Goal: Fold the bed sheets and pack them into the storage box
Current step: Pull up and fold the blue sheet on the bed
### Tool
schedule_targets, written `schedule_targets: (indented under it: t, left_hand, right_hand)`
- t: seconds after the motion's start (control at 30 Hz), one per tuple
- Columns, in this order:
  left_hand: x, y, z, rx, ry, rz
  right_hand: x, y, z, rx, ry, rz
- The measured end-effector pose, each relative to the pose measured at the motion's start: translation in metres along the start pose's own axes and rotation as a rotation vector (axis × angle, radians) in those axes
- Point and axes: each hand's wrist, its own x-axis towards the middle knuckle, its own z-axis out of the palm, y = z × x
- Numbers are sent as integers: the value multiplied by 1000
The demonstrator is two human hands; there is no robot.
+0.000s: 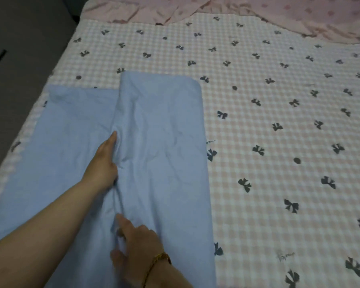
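Observation:
A light blue bed sheet lies on the left half of the bed, its right part folded over into a thicker strip with a rounded far corner. My left hand lies edge-on along the inner edge of that folded layer, fingers straight and pressed into the crease. Nearer to me, my right hand, with a thin bracelet at the wrist, rests on the same edge with index finger and thumb stretched out; blur hides its other fingertips. No storage box is in view.
The bed is covered by a pink-and-white checked sheet with dark bows. Crumpled pink dotted bedding lies along the far edge. Dark floor runs along the bed's left side.

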Motion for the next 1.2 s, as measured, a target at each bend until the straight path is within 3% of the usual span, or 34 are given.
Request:
schedule_targets:
  t: [0.03,0.07,0.17,0.37,0.47,0.57,0.7,0.77,0.87,1.0,1.2]
  left_hand:
    - [0,-13,2,-2,-16,-66]
    - [-1,-24,5,-9,-34,-124]
    - [-6,-42,17,-40,-54,-171]
    - [-22,-48,47,338,-92,-172]
    - [-24,-49,49,420,-119,-199]
    - [-23,-54,45,483,-124,-191]
    - [-28,-46,43,555,-65,-216]
    - [-28,-33,49,468,32,-85]
    - [-24,1,65,279,95,188]
    - [-7,68,96,259,-204,83]
    - [8,136,153,433,-352,-84]
  right_hand:
    - [6,5,7,-112,58,-19]
    - [11,14,14,-237,234,-63]
    - [16,37,26,-305,532,-14]
    - [25,84,22,-526,545,204]
    - [30,90,26,-499,540,185]
    - [26,93,25,-477,699,140]
    - [16,98,-1,-89,968,372]
    - [13,102,-14,145,854,483]
    - [9,106,-21,351,783,420]
    - [0,109,-16,541,708,385]
    - [-18,122,-20,592,534,328]
